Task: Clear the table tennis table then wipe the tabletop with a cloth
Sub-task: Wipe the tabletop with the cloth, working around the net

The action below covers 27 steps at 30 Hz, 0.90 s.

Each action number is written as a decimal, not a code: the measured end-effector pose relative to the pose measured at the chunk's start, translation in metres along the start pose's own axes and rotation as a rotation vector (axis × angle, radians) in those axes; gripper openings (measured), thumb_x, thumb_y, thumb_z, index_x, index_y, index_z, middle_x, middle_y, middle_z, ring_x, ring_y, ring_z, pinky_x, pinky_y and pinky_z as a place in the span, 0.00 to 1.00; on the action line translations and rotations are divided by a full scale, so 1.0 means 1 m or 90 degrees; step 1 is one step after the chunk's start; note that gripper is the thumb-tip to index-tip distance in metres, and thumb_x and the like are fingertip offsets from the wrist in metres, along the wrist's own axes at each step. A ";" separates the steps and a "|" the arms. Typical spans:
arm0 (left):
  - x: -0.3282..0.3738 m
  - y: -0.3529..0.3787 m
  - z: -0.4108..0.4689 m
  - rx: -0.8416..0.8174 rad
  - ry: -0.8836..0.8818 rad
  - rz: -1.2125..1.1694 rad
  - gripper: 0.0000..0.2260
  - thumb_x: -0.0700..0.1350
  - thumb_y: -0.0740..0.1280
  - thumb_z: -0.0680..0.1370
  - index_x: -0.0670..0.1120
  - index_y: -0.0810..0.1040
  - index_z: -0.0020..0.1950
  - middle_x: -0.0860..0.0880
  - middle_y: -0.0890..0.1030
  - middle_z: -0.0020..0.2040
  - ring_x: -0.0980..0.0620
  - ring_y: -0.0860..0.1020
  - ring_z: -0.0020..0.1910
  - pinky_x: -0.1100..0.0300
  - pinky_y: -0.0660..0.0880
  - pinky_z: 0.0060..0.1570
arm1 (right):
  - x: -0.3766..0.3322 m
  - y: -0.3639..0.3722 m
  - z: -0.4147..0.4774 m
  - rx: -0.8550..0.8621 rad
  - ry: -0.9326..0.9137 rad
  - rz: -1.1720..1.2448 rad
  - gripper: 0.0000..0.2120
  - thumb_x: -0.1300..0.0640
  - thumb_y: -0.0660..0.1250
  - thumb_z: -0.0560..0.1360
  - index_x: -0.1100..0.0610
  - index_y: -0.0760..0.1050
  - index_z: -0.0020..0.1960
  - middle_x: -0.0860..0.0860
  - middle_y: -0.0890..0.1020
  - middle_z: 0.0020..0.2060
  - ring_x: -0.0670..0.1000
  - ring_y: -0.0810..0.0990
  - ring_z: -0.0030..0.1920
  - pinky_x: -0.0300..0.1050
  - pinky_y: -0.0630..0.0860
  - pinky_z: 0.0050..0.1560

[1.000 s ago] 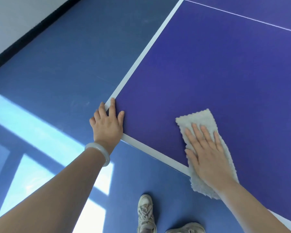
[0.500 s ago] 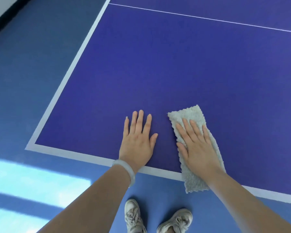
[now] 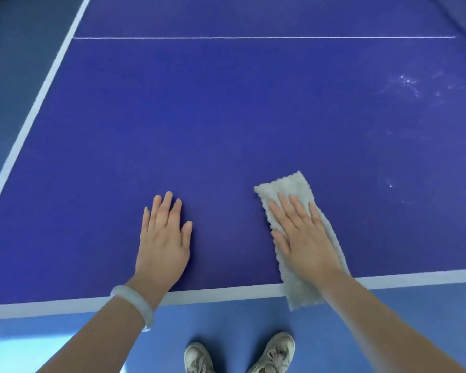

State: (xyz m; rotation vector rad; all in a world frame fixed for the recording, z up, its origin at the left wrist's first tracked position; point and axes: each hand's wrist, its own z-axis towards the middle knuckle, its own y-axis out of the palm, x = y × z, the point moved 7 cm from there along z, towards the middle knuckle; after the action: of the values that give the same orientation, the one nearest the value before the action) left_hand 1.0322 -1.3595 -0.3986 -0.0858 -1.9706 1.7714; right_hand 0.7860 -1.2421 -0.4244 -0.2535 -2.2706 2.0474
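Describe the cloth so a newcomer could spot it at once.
On the blue table tennis table, find the near white edge line. Right of centre, the right hand presses flat on a pale grey cloth overhanging that edge. Nothing else there is fuzzy or scallop-edged.

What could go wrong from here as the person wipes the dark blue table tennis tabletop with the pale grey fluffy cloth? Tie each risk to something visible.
1. The pale grey fluffy cloth under the flat right hand overhangs the near edge of the dark blue tabletop; a backward pull could drag it off.
2. The whitish smudges at far right might be missed.
3. The bare left hand, pressed flat, may leave prints.
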 end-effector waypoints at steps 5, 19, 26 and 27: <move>0.103 0.024 0.031 -0.025 0.107 -0.030 0.25 0.52 0.48 0.84 0.43 0.55 0.79 0.46 0.49 0.81 0.48 0.44 0.80 0.53 0.40 0.78 | 0.024 -0.005 0.005 0.013 0.190 0.042 0.28 0.45 0.38 0.83 0.51 0.41 0.82 0.50 0.44 0.81 0.53 0.41 0.81 0.57 0.40 0.79; 0.231 0.100 0.090 -0.035 0.131 0.127 0.30 0.59 0.38 0.81 0.48 0.48 0.81 0.44 0.49 0.81 0.42 0.45 0.79 0.40 0.44 0.76 | 0.143 -0.002 -0.068 0.037 0.327 0.055 0.28 0.43 0.37 0.83 0.49 0.42 0.82 0.48 0.44 0.81 0.49 0.39 0.80 0.55 0.40 0.79; 0.232 0.101 0.092 -0.026 0.124 0.122 0.30 0.59 0.39 0.81 0.48 0.52 0.81 0.46 0.51 0.81 0.44 0.46 0.80 0.42 0.44 0.77 | 0.158 -0.012 0.015 0.013 0.067 0.054 0.27 0.44 0.37 0.84 0.48 0.41 0.81 0.46 0.42 0.81 0.49 0.38 0.80 0.56 0.39 0.79; 0.232 0.101 0.092 -0.027 0.119 0.120 0.31 0.59 0.39 0.80 0.48 0.52 0.81 0.46 0.50 0.81 0.44 0.46 0.80 0.42 0.43 0.77 | 0.186 -0.013 0.021 0.014 0.100 0.045 0.27 0.44 0.37 0.84 0.47 0.40 0.81 0.46 0.42 0.81 0.49 0.38 0.80 0.55 0.38 0.79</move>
State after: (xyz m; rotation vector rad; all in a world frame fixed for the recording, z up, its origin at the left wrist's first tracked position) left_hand 0.7645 -1.3445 -0.4266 -0.4495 -1.9166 1.7650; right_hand 0.5985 -1.2320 -0.4236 -0.4831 -2.1750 2.0049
